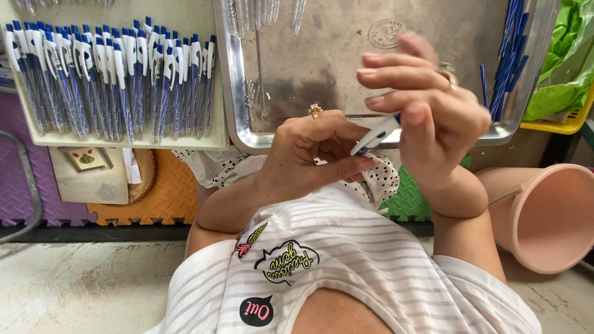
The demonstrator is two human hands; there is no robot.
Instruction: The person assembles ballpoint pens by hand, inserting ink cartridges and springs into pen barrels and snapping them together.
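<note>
My left hand (309,148), with a ring on one finger, and my right hand (433,111), also ringed, meet over my lap. Together they pinch a blue and white pen (376,134); my right thumb and forefinger hold its upper end and my left fingers hold its lower end. Just beyond my hands lies a metal tray (322,68). It holds clear pen barrels (266,11) at its far edge, small springs (250,93) on its left side and blue refills (508,55) on its right.
A white tray (37,137) at the left holds several finished blue and white pens (111,74) in a row. A pink bucket (544,216) lies on its side at the right. Green plastic (566,55) fills a yellow basket (566,124). Coloured foam mats (167,198) cover the floor.
</note>
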